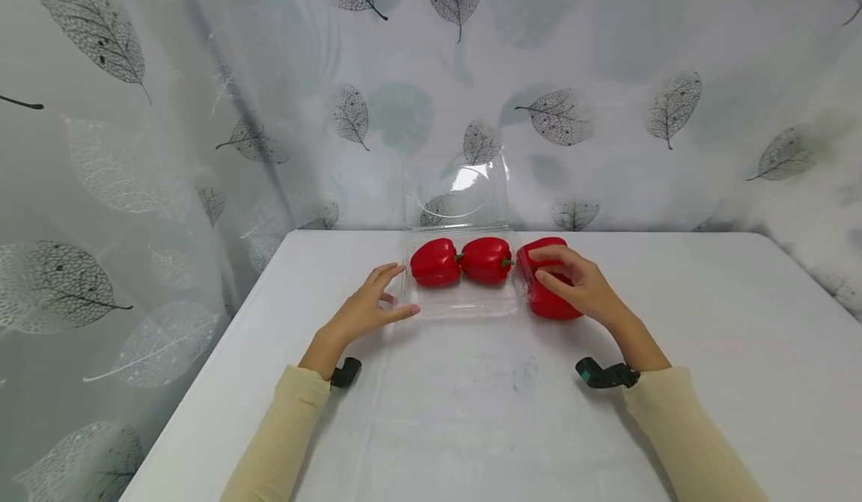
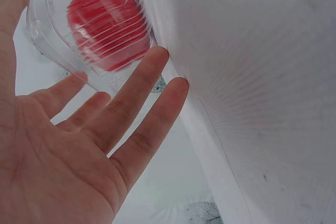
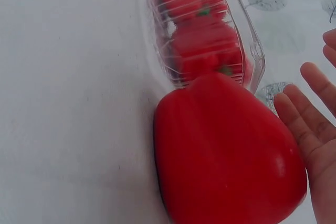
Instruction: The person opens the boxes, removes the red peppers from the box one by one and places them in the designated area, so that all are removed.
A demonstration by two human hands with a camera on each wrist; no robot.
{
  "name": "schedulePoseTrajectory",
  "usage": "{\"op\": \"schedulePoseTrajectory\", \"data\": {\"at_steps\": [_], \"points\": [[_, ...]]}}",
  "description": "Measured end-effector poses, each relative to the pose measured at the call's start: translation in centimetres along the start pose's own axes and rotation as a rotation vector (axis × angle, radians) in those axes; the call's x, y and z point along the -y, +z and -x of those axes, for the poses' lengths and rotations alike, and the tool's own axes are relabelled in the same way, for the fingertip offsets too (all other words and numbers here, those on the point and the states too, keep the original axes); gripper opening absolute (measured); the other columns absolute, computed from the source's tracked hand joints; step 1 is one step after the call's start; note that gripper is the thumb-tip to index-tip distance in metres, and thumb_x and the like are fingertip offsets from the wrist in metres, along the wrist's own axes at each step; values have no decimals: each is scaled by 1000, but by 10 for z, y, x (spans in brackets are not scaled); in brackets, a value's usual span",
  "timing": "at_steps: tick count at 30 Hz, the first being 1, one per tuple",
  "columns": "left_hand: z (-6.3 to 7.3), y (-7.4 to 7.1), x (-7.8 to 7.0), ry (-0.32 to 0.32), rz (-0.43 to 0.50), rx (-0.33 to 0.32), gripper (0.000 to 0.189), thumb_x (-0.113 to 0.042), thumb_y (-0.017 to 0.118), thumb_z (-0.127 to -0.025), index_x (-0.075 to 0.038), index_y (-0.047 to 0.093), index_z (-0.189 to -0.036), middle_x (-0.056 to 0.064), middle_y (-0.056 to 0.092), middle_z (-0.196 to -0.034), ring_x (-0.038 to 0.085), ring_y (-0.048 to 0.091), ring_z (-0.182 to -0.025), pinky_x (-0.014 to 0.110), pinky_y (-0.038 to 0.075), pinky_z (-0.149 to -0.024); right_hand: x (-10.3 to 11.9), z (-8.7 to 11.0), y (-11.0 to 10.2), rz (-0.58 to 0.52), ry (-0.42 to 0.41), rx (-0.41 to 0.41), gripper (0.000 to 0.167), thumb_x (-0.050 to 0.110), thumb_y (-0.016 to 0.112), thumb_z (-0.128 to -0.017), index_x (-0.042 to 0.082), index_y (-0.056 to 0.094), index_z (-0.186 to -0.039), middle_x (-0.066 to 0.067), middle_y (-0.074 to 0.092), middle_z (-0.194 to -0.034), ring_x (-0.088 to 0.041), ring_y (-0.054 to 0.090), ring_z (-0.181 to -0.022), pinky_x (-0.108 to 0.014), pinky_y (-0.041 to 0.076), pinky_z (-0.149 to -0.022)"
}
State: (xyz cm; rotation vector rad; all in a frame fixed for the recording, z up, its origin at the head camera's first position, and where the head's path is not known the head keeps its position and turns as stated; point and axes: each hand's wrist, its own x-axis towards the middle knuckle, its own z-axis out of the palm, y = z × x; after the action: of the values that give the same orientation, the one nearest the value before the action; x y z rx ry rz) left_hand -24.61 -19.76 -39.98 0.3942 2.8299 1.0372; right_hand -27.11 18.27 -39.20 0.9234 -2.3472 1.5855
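Note:
Two red bell peppers (image 1: pixel 435 262) with green stems lie in a clear plastic clamshell box (image 1: pixel 465 308), its lid (image 1: pixel 458 195) standing up at the back. My left hand (image 1: pixel 364 309) is at the box's left side, fingers spread and thumb near the front corner; in the left wrist view its palm (image 2: pixel 63 156) holds nothing. A third, larger red bell pepper (image 3: pixel 226 150) lies on the table against or close to the box's right side. Over it is my right hand (image 1: pixel 582 281), fingers loosely extended towards the box wall; whether they touch it I cannot tell.
A white-covered table (image 1: pixel 458 412) lies under everything, its back edge just behind the box. A leaf-patterned curtain (image 1: pixel 606 53) hangs behind and along the left. Dark camera mounts (image 1: pixel 606 375) are strapped to both wrists.

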Motion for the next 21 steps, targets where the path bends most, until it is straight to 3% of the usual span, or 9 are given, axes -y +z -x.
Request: {"op": "schedulePoseTrajectory", "data": {"at_steps": [13, 21], "points": [[0, 0, 3, -1, 20, 4, 91, -56, 73, -81, -23, 30, -154, -1, 23, -159, 22, 61, -114, 47, 49, -94, -1, -12, 14, 17, -41, 64, 40, -7, 65, -87, -5, 56, -126, -26, 56, -122, -36, 60, -108, -16, 49, -87], [0, 0, 2, 0, 10, -6, 90, -57, 72, -81, -23, 30, -153, -1, 23, -159, 21, 62, -113, 49, 48, -96, -1, -17, 18, 52, -79, 83, 44, -10, 67, -84, -4, 56, -127, -22, 57, -124, -13, 58, -108, -20, 51, -87]]}}
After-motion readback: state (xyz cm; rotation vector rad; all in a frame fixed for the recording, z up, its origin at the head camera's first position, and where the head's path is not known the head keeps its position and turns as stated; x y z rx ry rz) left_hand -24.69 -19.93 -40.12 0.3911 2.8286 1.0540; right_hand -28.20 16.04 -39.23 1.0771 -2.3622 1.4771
